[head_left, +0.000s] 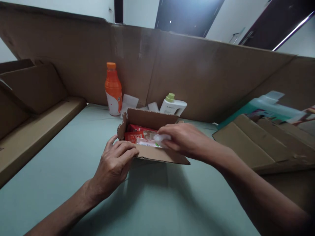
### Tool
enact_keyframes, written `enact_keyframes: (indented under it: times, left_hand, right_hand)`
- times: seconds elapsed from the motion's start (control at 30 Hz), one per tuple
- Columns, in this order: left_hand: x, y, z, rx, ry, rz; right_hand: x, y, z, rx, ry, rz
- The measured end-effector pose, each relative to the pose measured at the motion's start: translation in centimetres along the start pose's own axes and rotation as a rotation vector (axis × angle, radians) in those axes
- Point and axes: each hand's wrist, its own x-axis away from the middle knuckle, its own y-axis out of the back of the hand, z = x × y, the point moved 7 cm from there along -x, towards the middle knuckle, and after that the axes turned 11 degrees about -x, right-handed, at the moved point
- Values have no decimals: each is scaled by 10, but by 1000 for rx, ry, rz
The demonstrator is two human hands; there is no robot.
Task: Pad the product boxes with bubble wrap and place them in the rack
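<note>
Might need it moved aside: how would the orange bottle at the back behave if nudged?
The orange bottle stands tall and narrow, so a high push would probably tip it. It looks mostly full, so likely heavy for its size. Being round, it would probably roll once down.

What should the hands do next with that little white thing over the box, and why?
Probably lower the small white item into the open cardboard box. The right hand holds it just above the red packets, and the left hand steadies the front edge.
</note>
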Motion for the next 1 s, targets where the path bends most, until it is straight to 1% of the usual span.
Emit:
enact_keyframes:
  times: [0.03, 0.1, 0.2, 0.27, 0.4, 0.5, 0.57, 0.63, 0.7, 0.73, 0.77, 0.8, 0.83, 0.87, 0.9, 0.93, 1.0]
  left_hand:
    - [0, 0, 0, -2, -1, 1]
    - [-1, 0, 0, -1, -1, 11]
    - [-1, 1, 1, 10, 4, 26]
    - [-2, 1, 2, 14, 2, 24]
    - [-2, -1, 4, 9, -8, 9]
    - [-2, -5, 3, -10, -7, -9]
    - [-2, -4, 1, -21, -3, -26]
    - [0, 4, 0, -17, 23, -78]
    - [7, 17, 5, 6, 84, -167]
    - [12, 22, 11, 25, 134, -202]
    - [17, 25, 20, 54, 199, -209]
    - [23, 23, 31, 100, 280, -185]
    - [29, 17, 43, 165, 371, -135]
    - [35, 6, 55, 244, 461, -69]
    - [40, -8, 65, 332, 542, -1]
    - [44, -23, 73, 427, 610, 61]
    - [44, -57, 78, 621, 703, 163]
  right_hand:
    - [-13, -13, 2, 55, 6, 108]
    - [-35, -36, 7, 92, 18, 262]
    - [-53, -57, 14, 13, 62, 367]
    - [-56, -64, 15, -44, 89, 371]
    - [-54, -66, 8, -157, 134, 253]
    - [-56, -71, 3, -205, 134, 231]
    - [-57, -67, 4, -207, 136, 209]
    - [-49, -48, 5, -238, 136, 124]
    - [-26, -17, 3, -304, 100, -51]
    - [-7, 0, -1, -337, 62, -179]
    - [15, 16, -9, -369, 11, -336]
    - [42, 29, -19, -395, -54, -515]
    - [69, 37, -32, -417, -132, -701]
    - [94, 35, -45, -448, -218, -843]
    - [112, 25, -57, -477, -290, -919]
    - [121, 7, -67, -509, -337, -915]
    - [113, -41, -81, -605, -372, -720]
